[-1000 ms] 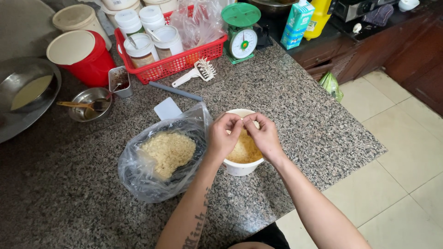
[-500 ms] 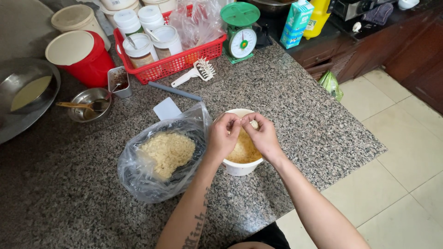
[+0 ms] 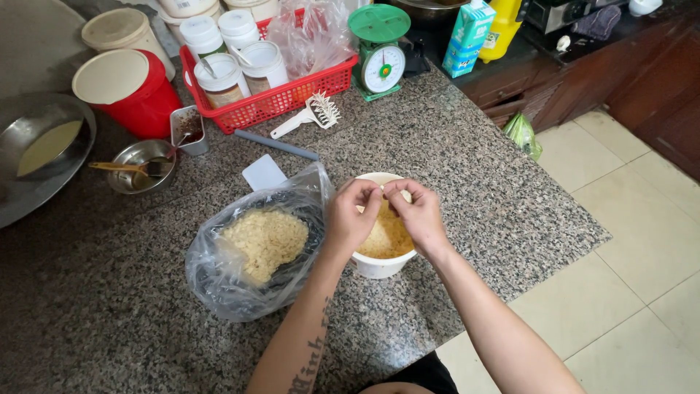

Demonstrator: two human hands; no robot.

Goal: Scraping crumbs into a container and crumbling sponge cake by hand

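Both my hands hover over a white bowl (image 3: 379, 264) of yellowish crumbly grains that stands on the granite counter (image 3: 467, 175). My left hand (image 3: 351, 217) and my right hand (image 3: 415, 213) meet above the bowl, fingertips pinched together on a small pale bit that I cannot make out. Just left of the bowl lies an open clear plastic bag (image 3: 244, 255) holding more of the same pale crumbly stuff.
At the back stand a red basket (image 3: 281, 98) with lidded jars, a green kitchen scale (image 3: 380, 55), a red lidded tub (image 3: 131, 89), a metal pan (image 3: 40, 149) and a small steel bowl with spoon (image 3: 142, 164). A white scraper (image 3: 262, 173) lies nearby. The counter edge drops to tiled floor on the right.
My hands stay over the bowl; only the fingers shift slightly as they work the small bit between them.
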